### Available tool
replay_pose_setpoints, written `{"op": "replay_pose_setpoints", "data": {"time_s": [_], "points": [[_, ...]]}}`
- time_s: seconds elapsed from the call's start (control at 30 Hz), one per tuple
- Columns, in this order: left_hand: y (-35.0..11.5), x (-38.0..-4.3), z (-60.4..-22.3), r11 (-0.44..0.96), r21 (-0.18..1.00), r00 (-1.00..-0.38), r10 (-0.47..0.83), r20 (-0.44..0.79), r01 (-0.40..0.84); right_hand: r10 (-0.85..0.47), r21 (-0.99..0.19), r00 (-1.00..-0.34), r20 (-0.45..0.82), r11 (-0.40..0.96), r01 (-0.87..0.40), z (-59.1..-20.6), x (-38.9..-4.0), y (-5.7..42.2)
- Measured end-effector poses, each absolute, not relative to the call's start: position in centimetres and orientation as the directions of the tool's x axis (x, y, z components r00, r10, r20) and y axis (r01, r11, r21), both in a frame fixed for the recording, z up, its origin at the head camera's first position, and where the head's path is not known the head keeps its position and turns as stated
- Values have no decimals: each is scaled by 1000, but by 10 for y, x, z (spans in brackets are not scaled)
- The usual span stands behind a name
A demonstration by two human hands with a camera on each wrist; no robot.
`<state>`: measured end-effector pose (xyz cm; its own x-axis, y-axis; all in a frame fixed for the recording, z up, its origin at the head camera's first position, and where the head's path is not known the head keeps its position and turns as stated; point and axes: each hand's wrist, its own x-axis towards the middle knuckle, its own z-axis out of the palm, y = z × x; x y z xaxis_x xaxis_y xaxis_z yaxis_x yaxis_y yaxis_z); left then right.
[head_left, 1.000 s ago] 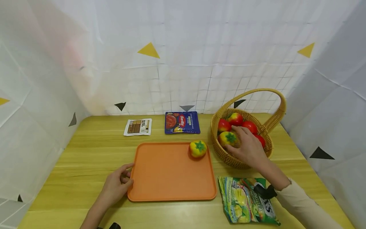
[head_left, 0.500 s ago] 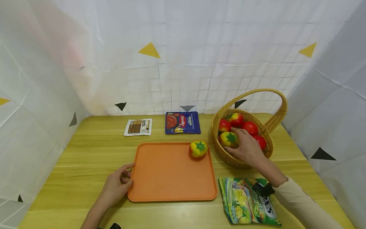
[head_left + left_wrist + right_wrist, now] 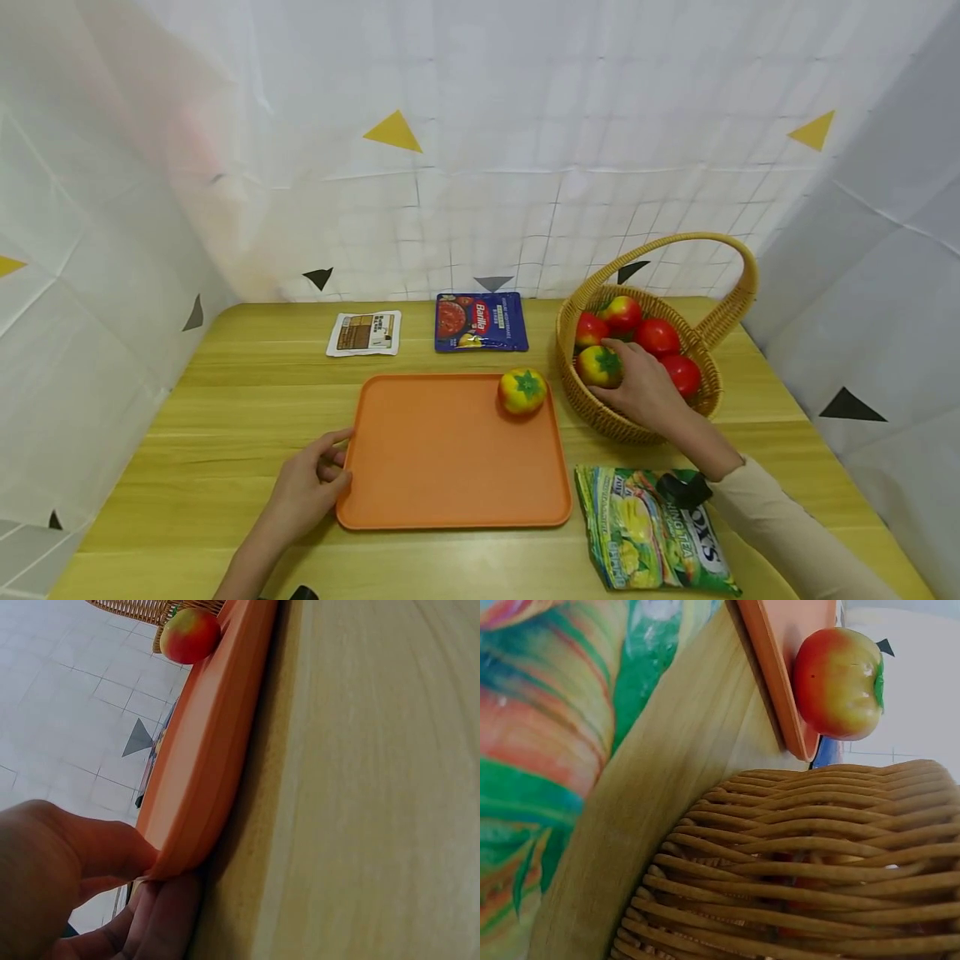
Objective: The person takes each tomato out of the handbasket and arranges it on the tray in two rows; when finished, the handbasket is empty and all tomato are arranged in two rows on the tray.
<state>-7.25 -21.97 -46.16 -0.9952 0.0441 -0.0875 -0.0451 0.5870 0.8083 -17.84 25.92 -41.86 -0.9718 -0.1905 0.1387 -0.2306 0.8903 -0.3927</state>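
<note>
My left hand pinches the left rim of the orange tray; in the left wrist view the fingers reach under its corner. On the tray's far right corner sits a yellow-and-red fruit with a green leafy top. My right hand is down inside the wicker basket, thumb and fingers round a similar yellow-and-red fruit. Behind and beside it lie several red fruits. In the right wrist view the basket wall hides the right hand.
A green snack bag lies under the right forearm, right of the tray. Behind the tray are a blue Barilla pouch and a small white packet. The basket's tall handle arches above the fruits.
My right hand has settled lower and its fingers have drawn in round the yellow-and-red fruit in the basket. The left hand keeps its place on the tray.
</note>
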Motion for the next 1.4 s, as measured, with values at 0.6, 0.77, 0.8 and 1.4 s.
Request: {"op": "replay_pose_setpoints", "data": {"time_s": [0.6, 0.77, 0.8, 1.4], "points": [[-220, -71, -461, 584, 811, -997, 45, -68, -29, -198, -400, -959, 203, 877, -266, -419, -178, 259], [-221, -72, -459, 585, 811, -997, 49, -65, -25, -191, -406, -953, 233, 872, -274, -416, -175, 260], [-221, -72, -459, 583, 812, -997, 50, -66, -25, -192, -405, -952, 240, 871, -278, -416, -174, 260], [-220, -72, -462, 574, 818, -996, 52, -67, -25, -193, -388, -926, 325, 865, -317, -399, -159, 258]]}}
